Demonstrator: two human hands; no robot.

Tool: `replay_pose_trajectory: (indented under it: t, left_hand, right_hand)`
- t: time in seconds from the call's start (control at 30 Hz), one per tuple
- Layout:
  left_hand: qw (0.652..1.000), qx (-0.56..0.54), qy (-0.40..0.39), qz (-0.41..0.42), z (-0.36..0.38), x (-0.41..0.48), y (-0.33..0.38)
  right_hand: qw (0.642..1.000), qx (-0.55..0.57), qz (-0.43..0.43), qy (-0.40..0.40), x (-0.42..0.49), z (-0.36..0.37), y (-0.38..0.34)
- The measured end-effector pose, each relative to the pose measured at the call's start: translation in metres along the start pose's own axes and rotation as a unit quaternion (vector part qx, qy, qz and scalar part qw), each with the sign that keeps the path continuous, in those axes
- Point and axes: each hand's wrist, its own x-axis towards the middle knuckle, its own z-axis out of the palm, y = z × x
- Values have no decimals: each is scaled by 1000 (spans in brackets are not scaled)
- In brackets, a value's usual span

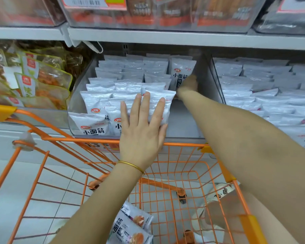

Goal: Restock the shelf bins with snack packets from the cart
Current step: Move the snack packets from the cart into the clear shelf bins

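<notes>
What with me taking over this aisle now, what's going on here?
A person is filling the middle shelf bin with white snack packets. The left hand lies flat, fingers straight, against the front rows. The right hand reaches to an upright packet at the bin's back right; blur hides its grip. The bin's right side is partly bare, and a few packets lie in the orange cart.

The left hand [142,132] carries one item: a thin, plain gold-coloured bangle [130,166] round the wrist, with the forearm bare to the frame edge. The right hand [187,85] is blurred and its detail is not legible; its forearm is likewise bare. Low on the right shows what appears to be a white shoe [218,192] with small dark printed marks.
</notes>
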Motion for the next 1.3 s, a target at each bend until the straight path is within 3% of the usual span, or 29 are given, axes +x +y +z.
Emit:
replay_pose_trajectory:
  t: [0.27,0.7,0.77,0.83,0.9,0.97,1.0,1.13,1.23,1.3]
  left_hand:
    - [1000,-3,-13,-5,-2,1,1]
    - [1000,-21,-21,-2,-3,1,0]
    - [999,-44,-17,-4,-8,-1,-2]
    - [998,-62,-4,0,-17,-8,-4]
    - [997,-70,18,7,-29,-23,-7]
    - [996,-74,39,4,-41,-40,-11]
    - [996,-73,47,-3,-46,-49,-14]
    - [996,-75,38,-23,-55,-69,-30]
    - [996,-85,14,-6,-54,-77,-37]
    - [994,-104,10,-18,-54,-78,-39]
  right_hand:
    - [997,-50,-13,-53,-1,-2,-6]
    - [963,-210,-163,-53,-30,-27,-7]
    - [961,-219,-155,-65,-49,-43,-15]
    - [977,-139,-157,-46,-87,-69,-14]
    - [973,-50,-208,-90,-134,-88,-4]
    - [950,28,-222,-216,-184,-98,7]
    - [932,17,-214,-291,-205,-95,13]
    - [786,-256,-216,-519,-253,-36,45]
    - [689,-386,-236,-566,-268,25,83]
    - [672,-428,-257,-548,-273,51,107]
